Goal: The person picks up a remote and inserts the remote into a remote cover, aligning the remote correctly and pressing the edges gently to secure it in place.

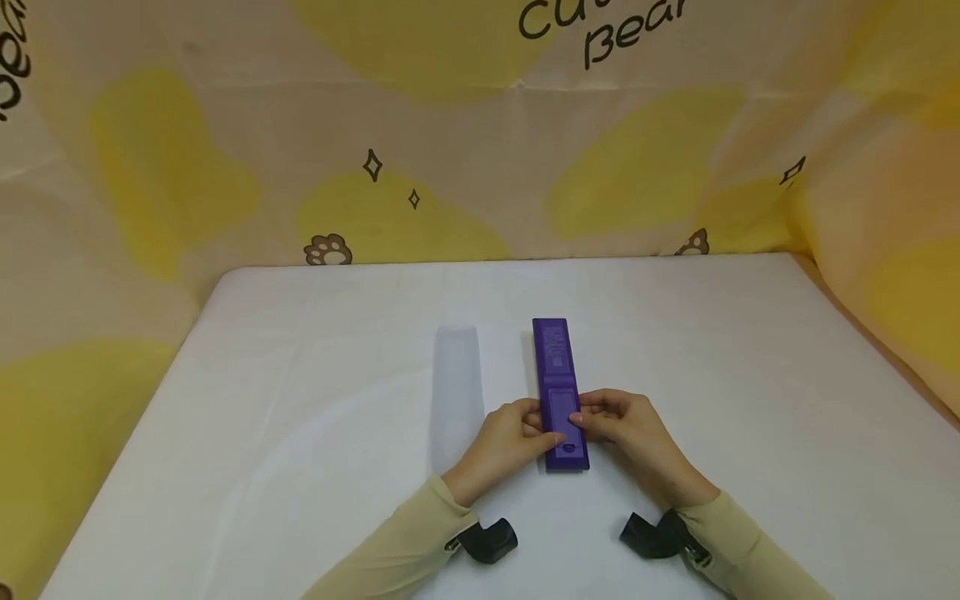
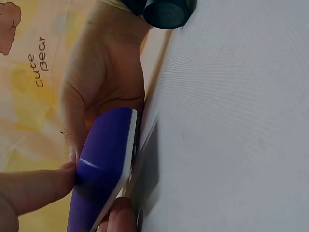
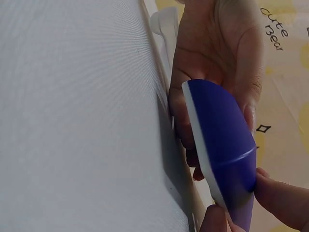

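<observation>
A purple remote control [image 1: 555,367] is held back side up between the two hands, slightly above the white table. Its battery cover faces the head camera, and both wrist views show a white edge along its underside. From the left, my left hand [image 1: 501,437] pinches the lower end, thumb on the back and fingers under the edge. My right hand [image 1: 630,425] grips the opposite side, its thumb [image 3: 277,193] on the purple back. The buttoned face is turned down and hidden. Left of the remote lies a long translucent sleeve [image 1: 456,375], flat on the table.
The white table [image 1: 300,400] stretches around the hands. Behind it and at its sides hangs a yellow and cream cloth [image 1: 450,125] with printed patterns. Black wrist cameras [image 1: 489,540] sit close above the tabletop at both sleeves.
</observation>
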Demonstrator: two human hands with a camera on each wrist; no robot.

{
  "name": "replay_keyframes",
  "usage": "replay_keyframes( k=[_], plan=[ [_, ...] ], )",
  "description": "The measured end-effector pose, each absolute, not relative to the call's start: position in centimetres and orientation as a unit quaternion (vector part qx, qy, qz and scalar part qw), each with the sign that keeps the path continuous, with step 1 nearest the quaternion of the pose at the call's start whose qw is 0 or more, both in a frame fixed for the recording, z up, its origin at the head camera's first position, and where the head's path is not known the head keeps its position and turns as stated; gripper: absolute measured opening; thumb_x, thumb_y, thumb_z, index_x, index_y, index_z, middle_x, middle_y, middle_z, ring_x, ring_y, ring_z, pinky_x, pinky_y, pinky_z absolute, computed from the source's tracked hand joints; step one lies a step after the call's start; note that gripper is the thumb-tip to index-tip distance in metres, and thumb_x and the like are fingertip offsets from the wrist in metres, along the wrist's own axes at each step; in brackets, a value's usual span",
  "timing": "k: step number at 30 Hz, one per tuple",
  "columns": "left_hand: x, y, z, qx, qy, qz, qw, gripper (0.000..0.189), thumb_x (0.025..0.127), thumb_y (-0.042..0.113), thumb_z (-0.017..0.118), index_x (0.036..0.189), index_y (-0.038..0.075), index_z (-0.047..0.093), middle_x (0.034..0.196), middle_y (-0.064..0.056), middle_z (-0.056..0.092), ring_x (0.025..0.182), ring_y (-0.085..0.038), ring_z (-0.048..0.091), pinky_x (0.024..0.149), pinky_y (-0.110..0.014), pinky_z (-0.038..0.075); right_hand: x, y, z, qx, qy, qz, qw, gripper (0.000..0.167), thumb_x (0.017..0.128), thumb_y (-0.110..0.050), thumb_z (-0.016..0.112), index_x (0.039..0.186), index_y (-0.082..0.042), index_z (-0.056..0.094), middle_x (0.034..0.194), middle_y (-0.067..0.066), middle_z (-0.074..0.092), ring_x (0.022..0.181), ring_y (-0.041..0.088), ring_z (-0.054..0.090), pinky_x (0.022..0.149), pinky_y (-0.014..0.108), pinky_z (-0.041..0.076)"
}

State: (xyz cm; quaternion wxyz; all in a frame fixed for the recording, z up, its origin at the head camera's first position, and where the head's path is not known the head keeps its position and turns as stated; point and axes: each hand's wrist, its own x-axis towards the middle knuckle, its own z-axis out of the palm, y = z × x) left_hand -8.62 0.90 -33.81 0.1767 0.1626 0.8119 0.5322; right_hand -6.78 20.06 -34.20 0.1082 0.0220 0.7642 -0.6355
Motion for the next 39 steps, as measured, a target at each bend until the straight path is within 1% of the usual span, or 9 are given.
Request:
replay_keyframes(
  k=[8, 13, 17, 20, 27, 33, 36, 39],
  plan=[
    [-8.97, 0.88, -34.21, 0.13, 0.782, 0.575, 0.204, 0.059, 0.082, 0.011, 0.072, 0.129, -0.013, 0.046, 0.095, -0.013, 0.067, 0.087, -0.023, 0.066, 0.079, -0.031, 0.052, -7.03, 20.22, -34.46, 0.036, 0.745, -0.658, 0.105, 0.041, 0.088, -0.008, 0.065, 0.117, 0.017, 0.053, 0.097, 0.015, 0.067, 0.085, 0.015, 0.066, 0.077, 0.028, 0.055],
    [-9.13, 0.74, -34.27, 0.136, 0.789, 0.563, 0.205, 0.059, 0.083, 0.015, 0.072, 0.13, -0.011, 0.047, 0.094, -0.012, 0.068, 0.085, -0.021, 0.067, 0.081, -0.032, 0.051, -7.1, 20.25, -34.51, 0.045, 0.745, -0.657, 0.104, 0.043, 0.088, -0.007, 0.064, 0.121, 0.018, 0.051, 0.101, 0.016, 0.067, 0.085, 0.012, 0.065, 0.076, 0.027, 0.055],
    [-9.2, 0.56, -34.15, 0.144, 0.802, 0.543, 0.202, 0.058, 0.083, 0.017, 0.072, 0.13, -0.008, 0.049, 0.09, -0.01, 0.069, 0.082, -0.018, 0.066, 0.077, -0.03, 0.052, -7.03, 20.2, -34.48, 0.048, 0.745, -0.658, 0.104, 0.044, 0.088, -0.006, 0.064, 0.122, 0.018, 0.05, 0.102, 0.017, 0.067, 0.086, 0.012, 0.065, 0.077, 0.027, 0.055],
    [-9.26, 0.57, -34.04, 0.145, 0.809, 0.533, 0.203, 0.058, 0.083, 0.018, 0.072, 0.13, -0.007, 0.05, 0.089, -0.008, 0.069, 0.08, -0.016, 0.066, 0.074, -0.029, 0.052, -6.96, 20.13, -34.36, 0.05, 0.745, -0.656, 0.105, 0.044, 0.088, -0.005, 0.064, 0.122, 0.018, 0.05, 0.101, 0.017, 0.067, 0.087, 0.012, 0.065, 0.077, 0.026, 0.055],
    [-9.33, 0.77, -33.86, 0.121, 0.812, 0.529, 0.214, 0.057, 0.082, 0.021, 0.074, 0.126, -0.008, 0.051, 0.09, -0.008, 0.069, 0.082, -0.017, 0.065, 0.076, -0.031, 0.052, -6.79, 20.17, -34.08, 0.046, 0.749, -0.653, 0.107, 0.045, 0.089, -0.007, 0.063, 0.124, 0.017, 0.049, 0.101, 0.017, 0.066, 0.088, 0.013, 0.065, 0.078, 0.026, 0.054],
    [-9.55, 0.66, -33.94, 0.101, 0.778, 0.576, 0.229, 0.048, 0.081, 0.013, 0.074, 0.117, -0.01, 0.053, 0.091, -0.012, 0.069, 0.083, -0.019, 0.065, 0.074, -0.027, 0.052, -6.79, 20.48, -33.93, 0.047, 0.743, -0.658, 0.114, 0.047, 0.089, -0.012, 0.064, 0.126, 0.014, 0.05, 0.107, 0.017, 0.066, 0.091, 0.012, 0.065, 0.081, 0.025, 0.053],
    [-9.55, 0.63, -34.08, 0.099, 0.774, 0.583, 0.229, 0.046, 0.081, 0.012, 0.074, 0.116, -0.01, 0.054, 0.091, -0.012, 0.07, 0.083, -0.018, 0.066, 0.073, -0.026, 0.052, -6.87, 20.55, -33.92, 0.047, 0.736, -0.665, 0.118, 0.047, 0.09, -0.011, 0.064, 0.126, 0.015, 0.049, 0.107, 0.015, 0.067, 0.092, 0.012, 0.065, 0.083, 0.025, 0.053],
    [-9.49, 0.66, -34.2, 0.105, 0.787, 0.566, 0.22, 0.046, 0.08, 0.015, 0.074, 0.115, -0.008, 0.055, 0.09, -0.01, 0.07, 0.083, -0.017, 0.067, 0.074, -0.027, 0.051, -6.94, 20.53, -33.97, 0.044, 0.734, -0.667, 0.118, 0.045, 0.09, -0.008, 0.062, 0.125, 0.017, 0.048, 0.103, 0.013, 0.067, 0.09, 0.012, 0.065, 0.082, 0.026, 0.053]
  ],
)
